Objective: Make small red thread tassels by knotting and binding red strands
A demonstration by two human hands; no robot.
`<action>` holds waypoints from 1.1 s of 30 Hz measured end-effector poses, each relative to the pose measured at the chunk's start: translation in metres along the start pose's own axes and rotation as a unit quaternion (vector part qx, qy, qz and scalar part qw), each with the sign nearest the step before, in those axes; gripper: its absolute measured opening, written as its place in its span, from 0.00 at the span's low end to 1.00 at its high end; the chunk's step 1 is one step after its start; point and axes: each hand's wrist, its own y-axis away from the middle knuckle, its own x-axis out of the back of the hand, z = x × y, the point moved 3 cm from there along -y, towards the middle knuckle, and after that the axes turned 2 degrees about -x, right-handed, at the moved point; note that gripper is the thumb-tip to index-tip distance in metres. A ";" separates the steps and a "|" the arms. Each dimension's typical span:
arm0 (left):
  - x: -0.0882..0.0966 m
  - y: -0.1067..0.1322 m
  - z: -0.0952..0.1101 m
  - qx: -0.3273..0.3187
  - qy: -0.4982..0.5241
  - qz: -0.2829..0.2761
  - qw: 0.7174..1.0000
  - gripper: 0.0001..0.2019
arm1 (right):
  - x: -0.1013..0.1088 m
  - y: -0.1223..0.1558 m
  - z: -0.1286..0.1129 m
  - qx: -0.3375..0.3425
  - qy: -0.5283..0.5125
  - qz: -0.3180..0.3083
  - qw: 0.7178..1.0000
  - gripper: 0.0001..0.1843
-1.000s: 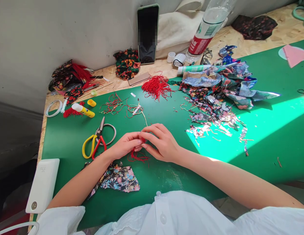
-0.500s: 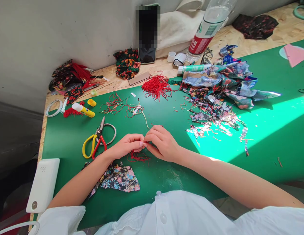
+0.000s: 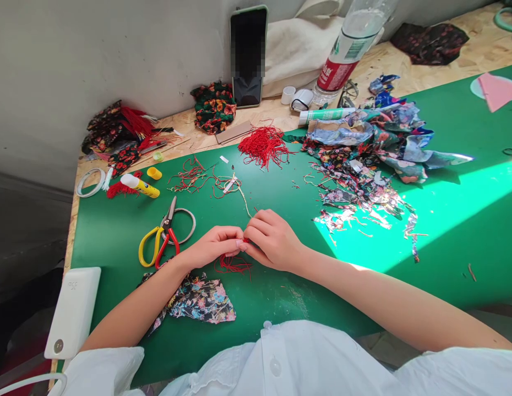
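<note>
My left hand [image 3: 212,246] and my right hand [image 3: 271,240] meet fingertip to fingertip over the green mat [image 3: 281,209]. Both pinch a small bundle of red threads [image 3: 233,263], whose loose ends fan out on the mat below my fingers. A thin pale cord [image 3: 244,201] runs from my right hand back toward a tangle of red thread scraps [image 3: 194,175]. A floral fabric piece [image 3: 198,300] lies under my left wrist. Scissors with one yellow and one red handle [image 3: 161,237] lie just left of my left hand.
A pile of red threads [image 3: 264,144] and a heap of floral fabric scraps [image 3: 363,148] lie farther back. A glue stick [image 3: 140,186], a phone [image 3: 248,55] against the wall, a bottle [image 3: 350,44] and a white power bank [image 3: 72,312] ring the area.
My right hand's fingers have curled in tighter against my left fingertips on the red threads. Both hands stay in place.
</note>
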 end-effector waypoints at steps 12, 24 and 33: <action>0.000 0.001 0.000 -0.022 -0.030 0.008 0.999 0.13 | 0.000 -0.001 -0.004 -0.006 -0.024 0.024 0.999 0.14; 0.003 0.001 -0.005 -0.092 0.052 -0.022 0.994 0.09 | 0.001 -0.001 0.000 -0.090 -0.174 0.005 0.981 0.12; 0.003 0.002 0.005 -0.145 -0.083 -0.030 0.986 0.10 | -0.004 -0.001 -0.004 -0.115 -0.242 -0.018 0.963 0.09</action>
